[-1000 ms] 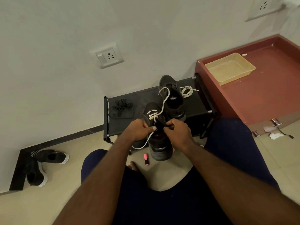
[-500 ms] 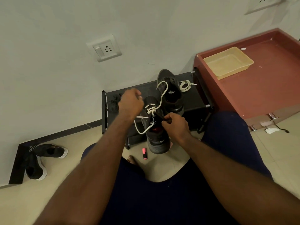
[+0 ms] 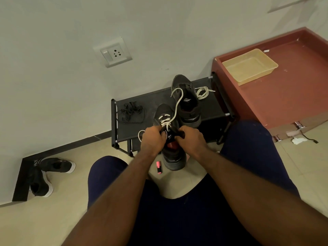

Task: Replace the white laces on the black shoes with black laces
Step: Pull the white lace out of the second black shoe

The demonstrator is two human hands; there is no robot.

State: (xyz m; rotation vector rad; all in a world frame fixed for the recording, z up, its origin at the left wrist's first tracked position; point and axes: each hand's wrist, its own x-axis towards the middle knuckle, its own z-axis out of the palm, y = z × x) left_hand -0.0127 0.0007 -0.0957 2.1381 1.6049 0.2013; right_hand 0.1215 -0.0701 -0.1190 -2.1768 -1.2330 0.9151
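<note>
A black shoe (image 3: 174,157) is held up in front of a low black rack (image 3: 152,128), toe pointing away, with a white lace (image 3: 175,109) still threaded through its front eyelets. My left hand (image 3: 152,139) pinches the lace at the shoe's left side; a loop of it hangs out to the left. My right hand (image 3: 190,139) grips the shoe's right upper edge. A second black shoe (image 3: 188,102) stands on the rack behind. A loose white lace (image 3: 203,92) lies beside it. Black laces (image 3: 130,112) lie bundled on the rack's left part.
A pink highlighter (image 3: 158,167) lies on the tiled floor under the held shoe. Another pair of dark shoes (image 3: 48,174) sits at the wall on the left. A red-brown cabinet (image 3: 284,96) with a beige tray (image 3: 250,68) stands right of the rack. My knees flank the shoe.
My left hand, which had pulled the white lace up and left, has come back down to the shoe's eyelets. The right hand has stayed on the shoe.
</note>
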